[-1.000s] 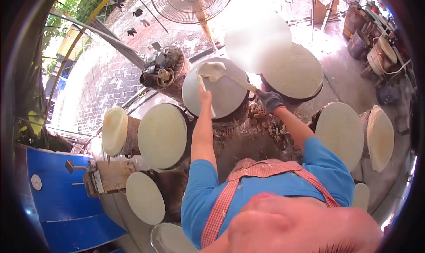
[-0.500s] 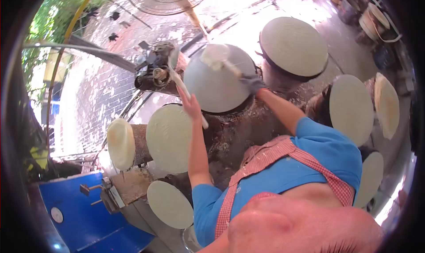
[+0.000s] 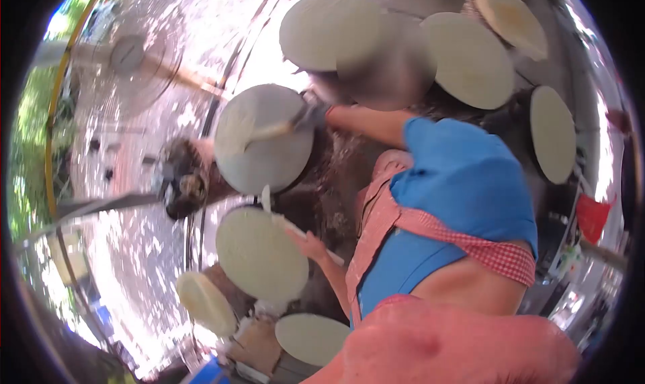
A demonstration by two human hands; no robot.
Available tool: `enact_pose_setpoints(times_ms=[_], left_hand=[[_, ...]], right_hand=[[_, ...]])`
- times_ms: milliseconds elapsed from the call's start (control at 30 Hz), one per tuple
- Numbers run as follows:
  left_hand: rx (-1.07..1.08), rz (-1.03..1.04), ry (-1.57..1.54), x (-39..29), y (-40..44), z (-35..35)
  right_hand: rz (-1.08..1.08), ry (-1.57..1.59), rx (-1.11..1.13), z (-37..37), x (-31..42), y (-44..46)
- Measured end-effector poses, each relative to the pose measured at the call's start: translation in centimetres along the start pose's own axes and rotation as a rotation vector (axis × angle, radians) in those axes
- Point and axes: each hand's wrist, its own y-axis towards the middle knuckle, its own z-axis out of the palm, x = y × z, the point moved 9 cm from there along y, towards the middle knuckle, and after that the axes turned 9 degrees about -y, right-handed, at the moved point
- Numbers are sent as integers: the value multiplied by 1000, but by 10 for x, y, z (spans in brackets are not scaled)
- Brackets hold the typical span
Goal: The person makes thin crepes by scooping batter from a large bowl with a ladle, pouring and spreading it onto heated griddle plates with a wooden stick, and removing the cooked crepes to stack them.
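My left hand (image 3: 312, 246) holds a pale stick (image 3: 267, 201), tip up between the grey plate (image 3: 285, 161) and a coated round (image 3: 261, 260) crowding that side. My gloved right hand (image 3: 312, 112) grips a paddle (image 3: 272, 130) by its handle, probably to spare my fingers heat; pale paste (image 3: 235, 132) lies on the plate. Beyond, a drum (image 3: 213, 176) and a fan (image 3: 127, 55) limit my reach.

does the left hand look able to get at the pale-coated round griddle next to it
Probably yes: the left hand is by the edge of the pale-coated round griddle, with nothing visibly blocking the way. It does hold a long pale stick, so it isn't fully free.
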Motion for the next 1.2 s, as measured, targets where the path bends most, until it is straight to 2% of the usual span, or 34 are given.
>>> enact_pose_setpoints(times_ms=[67, 100, 133, 167, 233, 267, 300, 333, 367, 400, 433, 500, 700, 767, 800, 833, 900, 1000, 1100, 1200], left_hand=[[-39, -65, 66, -7, 4, -13], [-11, -153, -21, -12, 1, 0], [-9, -204, -61, -9, -3, -3], [-10, -254, -100, -5, -6, -6], [-58, -120, -17, -10, -4, -3], [-95, -87, -4, -18, -7, 0], [-133, -54, 10, -26, -10, 3], [-123, -193, -79, -34, -17, 12], [-110, -320, -168, -35, -23, 15], [-192, -131, -182, -54, -21, 16], [-221, -125, -187, -58, -18, 18], [-245, -279, -271, -70, -32, 27], [-306, -344, -405, -95, -69, 39], [-300, -334, -439, -100, -79, 41], [-319, -400, -536, -90, -90, 46], [-336, -467, -636, -79, -99, 52], [-306, -491, -689, -71, -105, 58], [-301, -515, -692, -59, -115, 66], [-335, -486, -599, -58, -130, 59], [-348, -518, -637, -47, -133, 62]], right_hand=[[142, -28, 45, -27, -17, 9], [472, 189, -54, -38, -43, 9], [449, 192, -22, -16, -34, 8], [406, 251, -81, 9, -16, -6], [40, 71, -17, 4, 39, -4], [-45, 84, 74, 9, 39, -2], [38, 167, 208, 8, 13, 4], [209, 275, 314, -1, -29, 19], [389, 369, 293, -14, -50, 31], [576, 354, 179, -34, -49, 40], [567, 570, 50, -44, -31, 47], [641, 811, 189, 7, -33, 51], [561, 461, 550, -19, -36, 53], [588, 910, 341, -27, -43, 93], [611, 574, 330, -45, -44, 102], [582, 446, 384, -40, -38, 109], [459, 430, 531, -3, -30, 96], [439, 374, 685, -3, -46, 73], [482, 365, 627, -15, -59, 116], [13, 146, 529, -7, -28, 175]])
